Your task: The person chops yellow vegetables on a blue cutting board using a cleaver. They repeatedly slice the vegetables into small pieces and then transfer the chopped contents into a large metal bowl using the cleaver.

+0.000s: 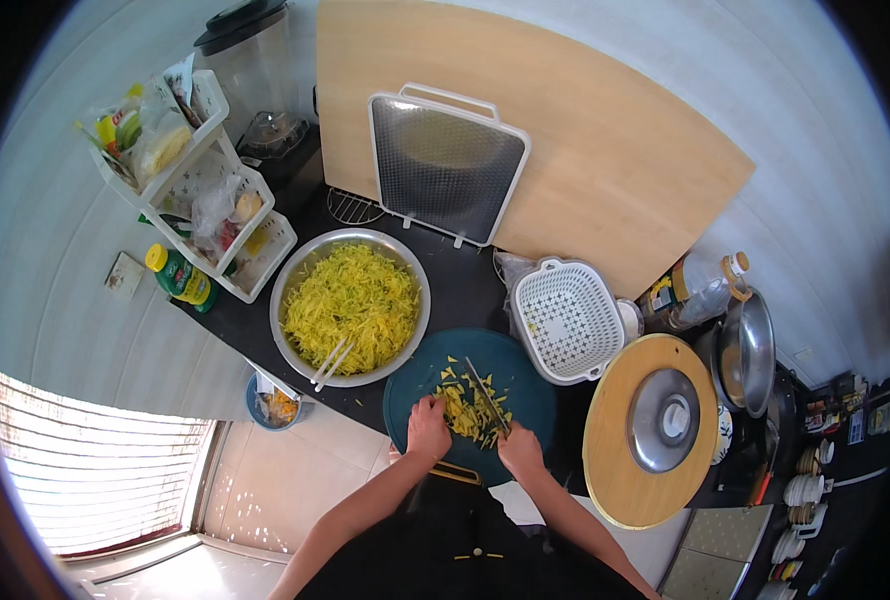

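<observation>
On a round dark-teal cutting board (538, 390) lies a spread of chopped yellow pieces (463, 416), perhaps a vegetable. My right hand (521, 448) grips the handle of a kitchen knife (486, 394), its blade down among the pieces. At the left edge of the pile, my left hand (428, 427) rests with bent fingers against some of them; whether it pinches any is hidden. Just left of the board, a large steel bowl (424, 300) is heaped with yellow-green shreds (351, 307). A pair of pale chopsticks (332, 365) leans in the shreds and over the bowl's rim.
Right of the board stand a white-and-grey colander basket (568, 319) and a round wooden board (610, 465) bearing a steel lid (655, 435). A white tiered rack (246, 217) and a green bottle (186, 281) are left. Below the counter's edge sits a blue bin (257, 416).
</observation>
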Available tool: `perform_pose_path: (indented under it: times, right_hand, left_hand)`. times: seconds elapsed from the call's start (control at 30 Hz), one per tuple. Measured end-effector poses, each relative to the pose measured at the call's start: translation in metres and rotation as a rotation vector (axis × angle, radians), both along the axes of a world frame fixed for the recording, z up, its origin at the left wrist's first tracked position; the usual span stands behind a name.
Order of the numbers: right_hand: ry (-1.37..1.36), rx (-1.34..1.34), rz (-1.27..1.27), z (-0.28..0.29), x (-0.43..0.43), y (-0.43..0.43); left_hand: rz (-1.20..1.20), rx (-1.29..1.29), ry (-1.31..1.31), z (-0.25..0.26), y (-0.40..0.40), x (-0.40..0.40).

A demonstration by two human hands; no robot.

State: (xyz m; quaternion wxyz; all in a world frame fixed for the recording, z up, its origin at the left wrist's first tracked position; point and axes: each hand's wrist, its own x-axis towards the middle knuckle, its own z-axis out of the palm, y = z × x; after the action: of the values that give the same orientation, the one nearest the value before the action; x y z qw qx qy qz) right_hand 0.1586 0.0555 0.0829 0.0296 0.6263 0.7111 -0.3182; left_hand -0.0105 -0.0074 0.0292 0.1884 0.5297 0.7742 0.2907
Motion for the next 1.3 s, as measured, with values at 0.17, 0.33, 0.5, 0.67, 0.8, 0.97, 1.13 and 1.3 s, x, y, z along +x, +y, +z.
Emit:
perform_pose_path:
  times: [0.17,0.33,0.5,0.67,0.8,0.97,1.13,1.3]
  right_hand:
    - [-0.050,-0.010,0.084,-0.025,0.009,-0.006]
    - [-0.041,-0.001,0.134,-0.028,0.005,-0.002]
    - [-0.005,0.008,0.041,0.003,0.014,-0.003]
    - [-0.077,0.026,0.065,-0.016,0.014,0.007]
    - [-0.131,-0.012,0.088,-0.024,0.004,0.007]
    - [-0.078,0.003,0.055,-0.026,0.008,0.012]
    - [-0.017,-0.010,0.100,0.008,0.000,0.017]
    - [-0.136,-0.038,0.142,-0.018,-0.008,0.017]
  left_hand:
    - [-0.044,-0.060,-0.183,0.034,0.013,0.003]
    - [-0.026,-0.080,-0.156,0.044,0.025,0.006]
    - [0.028,-0.105,-0.076,0.041,0.037,0.003]
    - [0.026,0.096,-0.021,0.034,0.047,-0.003]
    - [-0.097,0.063,0.038,0.017,0.050,-0.007]
    - [-0.165,0.212,0.018,0.001,0.042,-0.005]
    - [-0.138,0.177,0.018,0.004,0.035,-0.009]
    - [-0.062,0.127,0.020,-0.006,0.037,-0.015]
